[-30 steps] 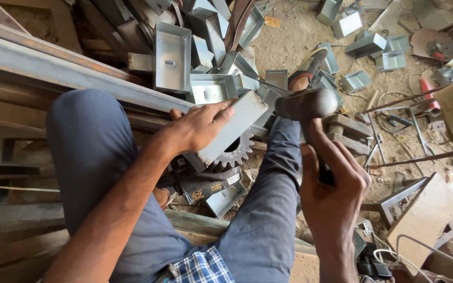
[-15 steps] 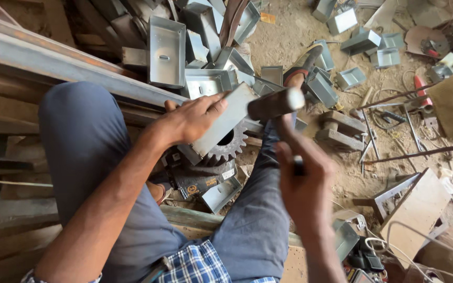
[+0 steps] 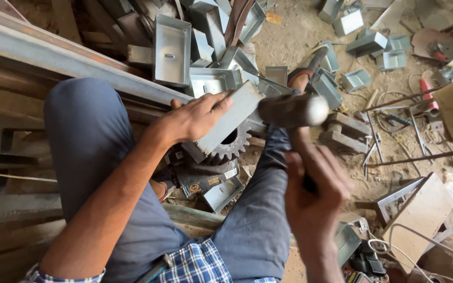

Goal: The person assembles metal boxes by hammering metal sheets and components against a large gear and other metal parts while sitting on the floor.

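My left hand [image 3: 197, 118] presses sheet-metal piece [image 3: 232, 118] flat on gear [image 3: 232, 144] | right hand [image 3: 313, 194] fist-tight on hammer [image 3: 289, 111], now lowered to the piece's edge.

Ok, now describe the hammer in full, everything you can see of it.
The hammer has a stout, dull grey metal head, roughly cylindrical, lying almost level with its pale rounded face turned right. The image is blurred there, so surface detail is lost. A dark handle drops from the head into the right hand, which is closed round it near the lower end. The head sits just right of the flat grey metal piece that the left hand presses on the toothed gear; whether it touches cannot be told.
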